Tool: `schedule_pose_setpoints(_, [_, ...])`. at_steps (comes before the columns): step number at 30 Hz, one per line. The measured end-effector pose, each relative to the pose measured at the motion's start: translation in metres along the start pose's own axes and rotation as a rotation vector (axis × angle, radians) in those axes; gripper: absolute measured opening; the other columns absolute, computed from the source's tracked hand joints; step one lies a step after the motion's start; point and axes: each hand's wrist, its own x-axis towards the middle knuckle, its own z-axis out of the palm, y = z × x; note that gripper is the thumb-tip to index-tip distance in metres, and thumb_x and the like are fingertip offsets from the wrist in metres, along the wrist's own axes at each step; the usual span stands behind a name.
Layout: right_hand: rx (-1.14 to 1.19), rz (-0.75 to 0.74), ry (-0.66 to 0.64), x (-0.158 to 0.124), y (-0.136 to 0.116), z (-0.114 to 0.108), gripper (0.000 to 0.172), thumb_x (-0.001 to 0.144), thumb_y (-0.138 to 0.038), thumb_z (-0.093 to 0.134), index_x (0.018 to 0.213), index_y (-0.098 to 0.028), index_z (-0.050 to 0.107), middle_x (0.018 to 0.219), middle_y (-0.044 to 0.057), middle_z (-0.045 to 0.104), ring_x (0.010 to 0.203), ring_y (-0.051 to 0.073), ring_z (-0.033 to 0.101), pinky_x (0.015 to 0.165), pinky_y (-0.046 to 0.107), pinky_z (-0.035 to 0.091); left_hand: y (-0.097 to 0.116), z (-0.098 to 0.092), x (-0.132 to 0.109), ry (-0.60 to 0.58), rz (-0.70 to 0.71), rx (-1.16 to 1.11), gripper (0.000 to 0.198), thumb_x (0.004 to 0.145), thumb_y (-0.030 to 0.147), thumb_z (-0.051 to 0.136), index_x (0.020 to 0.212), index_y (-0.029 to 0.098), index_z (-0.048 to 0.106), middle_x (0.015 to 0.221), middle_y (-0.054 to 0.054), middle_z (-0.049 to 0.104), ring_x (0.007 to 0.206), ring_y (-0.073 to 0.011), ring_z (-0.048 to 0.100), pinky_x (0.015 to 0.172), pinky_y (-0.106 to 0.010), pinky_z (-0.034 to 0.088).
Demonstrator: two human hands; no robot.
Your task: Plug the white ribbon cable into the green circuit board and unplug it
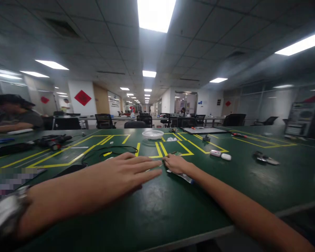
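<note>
My left hand reaches over the table with its fingers stretched out and nothing in them; a watch is on that wrist. Just to its right, my right hand is low at the green tabletop, fingers bent and drawn together. Under that palm and wrist lies a thin whitish strip with a blue end, perhaps a plastic wrapper. Whatever the right fingertips pinch is hidden. Beyond the hands stands a white, basket-like plastic dish, with white crumpled scraps to its right.
Yellow tape lines mark the table. A black cable and dark equipment lie left. Rightward are a white earphone case, a small pinkish-white item, metal tools and a flat board. A person sits at far left.
</note>
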Motion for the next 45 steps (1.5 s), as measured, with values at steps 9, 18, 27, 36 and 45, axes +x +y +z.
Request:
schedule_pose_setpoints(9, [0.147,-0.223,-0.019,0.012,0.002,-0.010,0.041,0.097,-0.031,0.032,0.120,-0.016,0.062,0.121,0.014,0.064,0.108,0.026,0.061,0.092,0.037,0.046,-0.099,0.031,-0.004,-0.156,-0.219,0.031,0.038,0.100,0.022,0.046,0.138,0.025,0.050,0.131,-0.006,0.059,0.118,-0.0222,0.056,0.103,-0.036,0.043])
schedule_pose_setpoints(18, [0.506,-0.532,-0.076,0.011,-0.026,-0.014,0.037,0.086,-0.015,0.041,0.116,-0.020,0.060,0.120,0.005,0.064,0.110,0.019,0.058,0.100,0.035,0.042,-0.104,0.077,0.015,-0.120,-0.227,-0.101,0.046,0.100,0.031,0.051,0.143,0.023,0.041,0.138,-0.009,0.052,0.127,-0.0238,0.050,0.109,-0.038,0.038])
schedule_pose_setpoints(27, [0.250,-0.123,-0.010,0.013,0.020,-0.025,0.042,0.081,-0.039,0.061,0.114,-0.014,0.067,0.104,0.011,0.070,0.091,0.025,0.065,0.079,0.032,0.049,-0.080,0.116,0.033,-0.111,-0.447,-0.179,0.060,0.098,0.062,0.036,0.141,0.021,0.044,0.141,-0.014,0.048,0.129,-0.0311,0.046,0.102,-0.050,0.042])
schedule_pose_setpoints(36, [0.196,-0.154,-0.024,0.009,0.005,-0.013,0.024,0.078,-0.028,0.061,0.096,-0.018,0.073,0.095,0.007,0.073,0.086,0.021,0.066,0.071,0.026,0.045,-0.068,0.117,0.024,-0.134,-0.397,-0.173,0.053,0.100,0.059,0.038,0.136,0.022,0.050,0.143,-0.013,0.047,0.130,-0.0305,0.045,0.102,-0.052,0.040])
schedule_pose_setpoints(45, [0.207,-0.194,0.011,0.007,-0.012,-0.011,0.020,0.078,-0.031,0.061,0.090,-0.019,0.072,0.088,0.005,0.073,0.078,0.018,0.065,0.066,0.024,0.042,-0.068,0.113,0.017,-0.105,-0.304,-0.223,0.036,0.100,0.047,0.046,0.122,0.021,0.057,0.132,-0.010,0.056,0.121,-0.0263,0.053,0.104,-0.043,0.041])
